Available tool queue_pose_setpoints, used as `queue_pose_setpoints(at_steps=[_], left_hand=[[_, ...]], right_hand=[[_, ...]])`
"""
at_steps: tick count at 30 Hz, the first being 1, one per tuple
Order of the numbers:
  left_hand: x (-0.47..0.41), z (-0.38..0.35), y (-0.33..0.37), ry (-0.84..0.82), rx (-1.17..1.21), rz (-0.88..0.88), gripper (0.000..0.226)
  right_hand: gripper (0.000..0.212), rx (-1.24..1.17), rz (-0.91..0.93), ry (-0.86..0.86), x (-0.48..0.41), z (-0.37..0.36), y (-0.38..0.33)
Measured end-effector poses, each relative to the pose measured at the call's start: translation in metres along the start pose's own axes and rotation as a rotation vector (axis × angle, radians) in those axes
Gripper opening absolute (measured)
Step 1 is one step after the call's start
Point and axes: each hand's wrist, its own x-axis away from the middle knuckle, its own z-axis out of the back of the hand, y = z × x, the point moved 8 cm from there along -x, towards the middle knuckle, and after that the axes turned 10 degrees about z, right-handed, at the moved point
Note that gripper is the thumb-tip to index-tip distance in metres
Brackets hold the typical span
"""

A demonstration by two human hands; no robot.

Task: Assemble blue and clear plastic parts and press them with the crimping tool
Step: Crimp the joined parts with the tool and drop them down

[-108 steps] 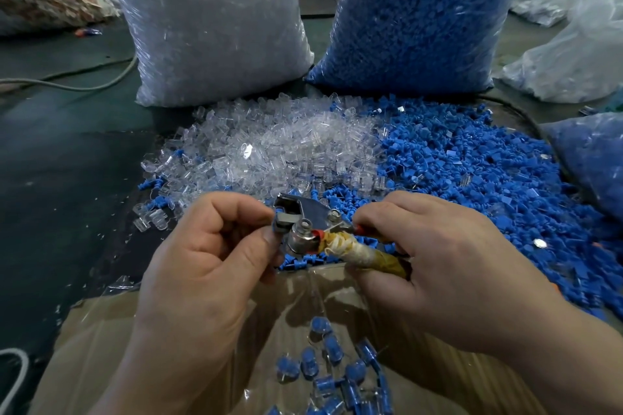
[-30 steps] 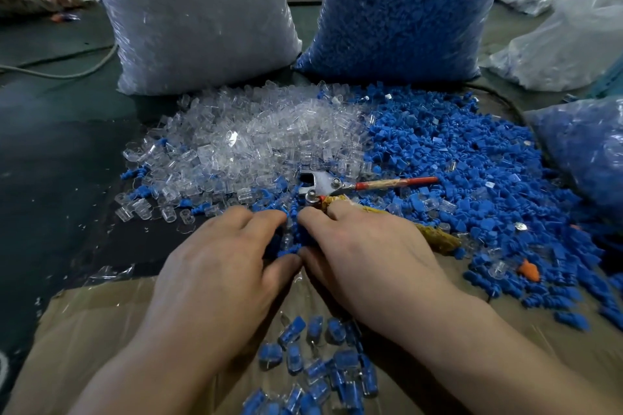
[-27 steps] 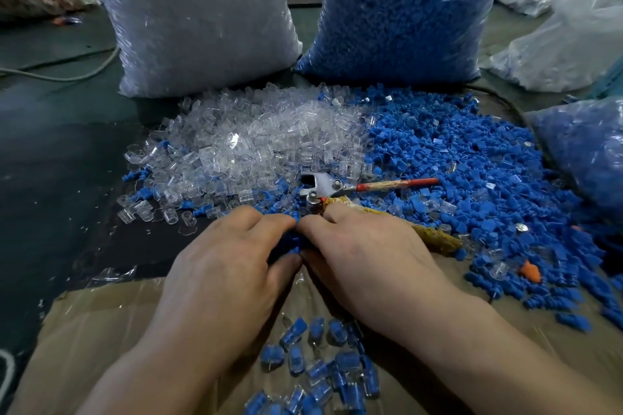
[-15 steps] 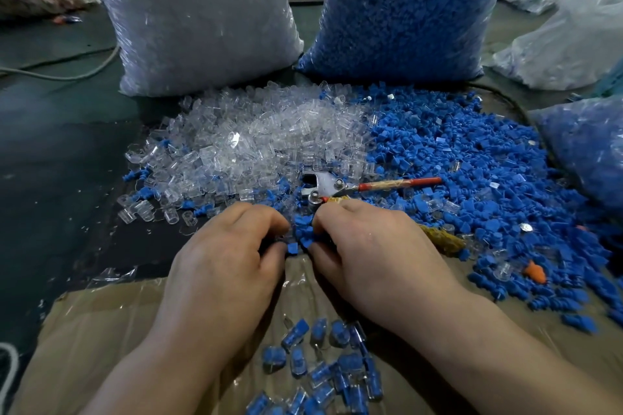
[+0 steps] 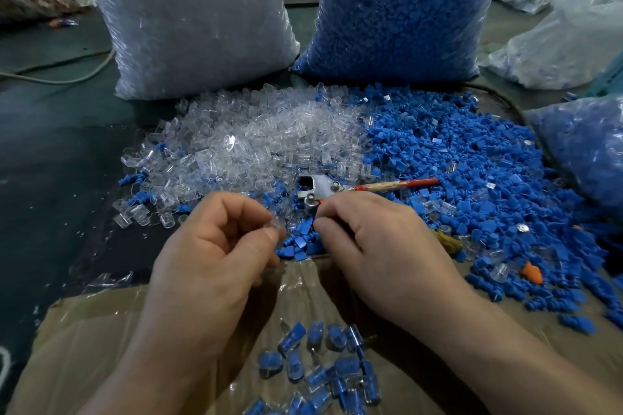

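We start at the crimping tool. It lies flat on the heap just above centre, at the seam where the clear parts meet the blue parts. Its grey metal head points to 9 o'clock, and one red handle runs out toward 3 o'clock, free of both hands. The second handle, wrapped in yellowish tape, dives under the right hand, so we only catch its end.

Just below the head, the left hand pinches a small clear part between thumb and forefinger. It is blurred and see-through, so its shape escapes us. The right hand comes in from 4 o'clock, fingers curled, tips down among loose blue pieces right beside the tool's head. Whether it has hold of one we cannot tell, because the fingers hide it.

Down at 6 o'clock, a cluster of joined blue-in-clear pieces lies on film-covered cardboard, cut off by the bottom edge. Out at 11 o'clock stands a bag of clear parts labelled SJ 017. At 1 o'clock there is a bag of blue parts, and both bags are cropped at the top. One orange piece sits at 4 o'clock among the blue.
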Motion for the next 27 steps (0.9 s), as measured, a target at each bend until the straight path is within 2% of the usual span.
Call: queue_pose_setpoints(at_steps=[4,8,11,13,16,19,22,27], left_hand=[[0.002,-0.011,-0.005,-0.185,0.292,0.143,0.034],[0.005,-0.020,-0.003,-0.305,0.350,0.183,0.033],[0.005,-0.021,-0.001,-0.317,0.353,0.172,0.036],[0.005,-0.020,-0.001,-0.311,0.351,0.161,0.041],[0.006,-0.021,-0.002,-0.307,0.351,0.140,0.030],[0.008,-0.021,0.003,-0.268,0.239,0.047,0.026],[0.009,-0.016,0.007,-0.178,0.099,-0.006,0.023],[0.012,-0.018,0.004,-0.263,0.103,0.038,0.034]], right_hand=[[0.009,-0.521,-0.078,0.094,0.010,0.004,-0.001],[0.005,-0.742,-0.024,0.127,0.011,0.009,-0.013],[0.011,-0.845,-0.034,0.139,0.011,0.006,-0.015],[0.013,-0.817,-0.030,0.145,0.012,0.006,-0.015],[0.007,-0.578,0.046,0.166,0.012,0.011,-0.019],[0.005,-0.292,0.164,0.197,0.011,0.017,-0.028],[0.012,-0.155,0.223,0.169,0.011,0.016,-0.032],[0.023,-0.028,0.280,0.135,0.013,0.016,-0.039]])
